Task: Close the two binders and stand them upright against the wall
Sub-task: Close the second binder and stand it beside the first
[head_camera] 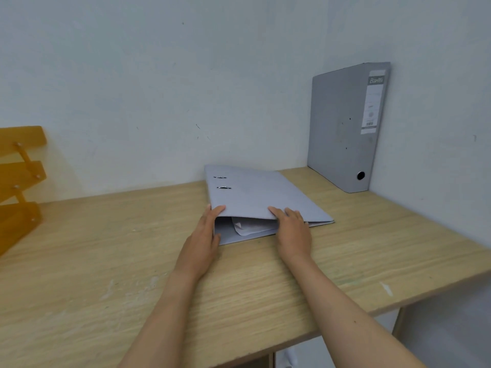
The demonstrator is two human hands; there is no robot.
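A grey binder (255,193) lies flat on the wooden table (106,261), its top cover down but gaping slightly at the near edge, where white papers (249,226) show inside. My left hand (204,235) grips the near left corner, thumb on top of the cover. My right hand (292,229) holds the near edge of the cover further right, fingers on top. A second grey binder (345,128) stands upright and closed in the far right corner against the wall, spine label facing me.
An orange stacked letter tray (18,181) stands at the table's far left. White walls meet in the corner behind the upright binder. The table's right edge runs diagonally at the lower right.
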